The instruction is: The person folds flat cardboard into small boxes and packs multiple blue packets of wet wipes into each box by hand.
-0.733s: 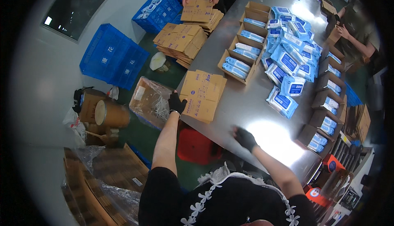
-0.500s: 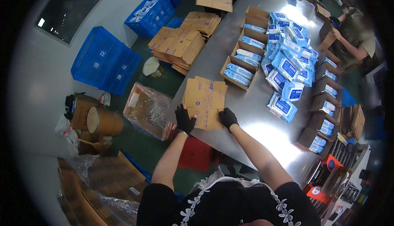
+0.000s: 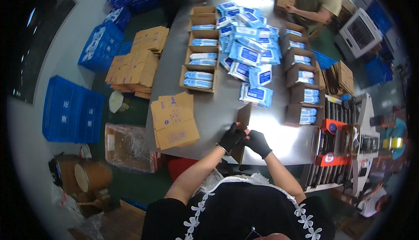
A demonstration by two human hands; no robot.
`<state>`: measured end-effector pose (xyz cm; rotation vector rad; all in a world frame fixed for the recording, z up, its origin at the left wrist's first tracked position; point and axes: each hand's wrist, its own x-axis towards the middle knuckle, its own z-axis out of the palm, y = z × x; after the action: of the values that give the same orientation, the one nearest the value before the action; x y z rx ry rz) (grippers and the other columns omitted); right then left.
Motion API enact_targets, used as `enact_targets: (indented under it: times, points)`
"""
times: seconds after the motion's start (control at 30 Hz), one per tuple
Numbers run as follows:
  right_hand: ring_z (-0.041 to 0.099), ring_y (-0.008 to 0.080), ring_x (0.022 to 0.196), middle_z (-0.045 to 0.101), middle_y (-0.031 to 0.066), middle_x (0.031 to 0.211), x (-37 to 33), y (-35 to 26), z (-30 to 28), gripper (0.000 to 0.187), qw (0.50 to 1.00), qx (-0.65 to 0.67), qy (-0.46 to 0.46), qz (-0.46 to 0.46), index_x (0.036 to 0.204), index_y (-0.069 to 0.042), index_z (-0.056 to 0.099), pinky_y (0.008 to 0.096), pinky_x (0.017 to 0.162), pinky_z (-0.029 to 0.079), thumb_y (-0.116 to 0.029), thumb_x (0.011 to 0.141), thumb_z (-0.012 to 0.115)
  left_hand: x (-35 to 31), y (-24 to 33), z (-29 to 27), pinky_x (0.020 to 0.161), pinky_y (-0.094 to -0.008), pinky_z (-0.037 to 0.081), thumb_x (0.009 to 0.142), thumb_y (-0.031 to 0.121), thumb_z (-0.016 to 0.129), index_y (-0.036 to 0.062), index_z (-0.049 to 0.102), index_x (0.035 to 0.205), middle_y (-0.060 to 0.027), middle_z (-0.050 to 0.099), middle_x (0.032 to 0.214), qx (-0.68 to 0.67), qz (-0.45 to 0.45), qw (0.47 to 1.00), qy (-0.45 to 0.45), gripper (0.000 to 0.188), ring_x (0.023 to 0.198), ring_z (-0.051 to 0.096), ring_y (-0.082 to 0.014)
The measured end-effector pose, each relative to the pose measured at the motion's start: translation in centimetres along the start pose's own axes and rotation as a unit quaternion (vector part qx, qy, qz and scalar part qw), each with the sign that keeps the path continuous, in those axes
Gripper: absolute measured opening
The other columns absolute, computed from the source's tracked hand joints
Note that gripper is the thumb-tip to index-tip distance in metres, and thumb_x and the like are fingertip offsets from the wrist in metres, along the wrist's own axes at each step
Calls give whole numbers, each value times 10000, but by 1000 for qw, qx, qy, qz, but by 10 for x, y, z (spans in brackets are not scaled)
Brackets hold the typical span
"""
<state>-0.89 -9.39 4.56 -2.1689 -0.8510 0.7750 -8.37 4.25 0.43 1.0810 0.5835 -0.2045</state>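
Observation:
In front of me, at the table's near edge, a brown cardboard carton [image 3: 245,114] stands nearly edge-on, seen as a narrow strip. My left hand [image 3: 231,138], in a black fingerless glove, grips it from the left with bent fingers. From the other side my right hand [image 3: 258,144], gloved the same way, closes on it, the fingertips of both hands close together. Part of the carton is hidden behind the hands. To the left lies a stack of flat cartons [image 3: 174,122], untouched. Beyond my hands is a heap of blue-and-white wipe packs [image 3: 251,52].
A row of open boxes [image 3: 198,87] holding packs lines the heap's left side; another row [image 3: 305,120] lines its right. A roller conveyor with orange parts [image 3: 328,159] adjoins the table's right end. A co-worker [image 3: 321,4] handles a box at the far right. Blue crates [image 3: 72,111] stand left.
Both hands have left the flat stack and moved right, now gripping one carton held on edge. My view has turned to the right.

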Motion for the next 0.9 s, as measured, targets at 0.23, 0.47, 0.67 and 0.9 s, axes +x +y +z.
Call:
enact_targets:
  times: [0.23,0.47,0.67,0.9]
  points:
    - [582,128,588,580,39,713,6,41,-1,294,903,411,68,111,936,-80,462,264,545,489,-92,774,707,-34,37,-40,783,-280,511,828,146,695,1,325,1406,-106,648,1065,175,161,971,6,701,919,638,-147]
    - [521,323,1137,599,138,1137,-18,1,-50,466,970,-112,181,-114,1133,-78,585,479,1001,365,-174,686,675,-30,76,13,819,-469,501,831,155,564,63,556,1060,-184,630,1037,644,123,738,161,247,914,628,-346]
    - [595,306,929,655,114,869,30,11,-71,218,945,-269,40,-182,840,-79,669,555,1078,252,-272,790,579,33,61,24,1030,-516,360,826,121,561,36,565,996,-171,612,1137,705,327,605,174,190,1106,559,-337]
    - [579,217,771,596,98,827,111,147,-3,134,792,535,206,211,906,-42,598,366,696,469,-164,850,596,-1,21,53,1051,-591,245,640,404,753,133,392,1401,-273,319,1433,687,278,643,195,885,1281,351,-474]
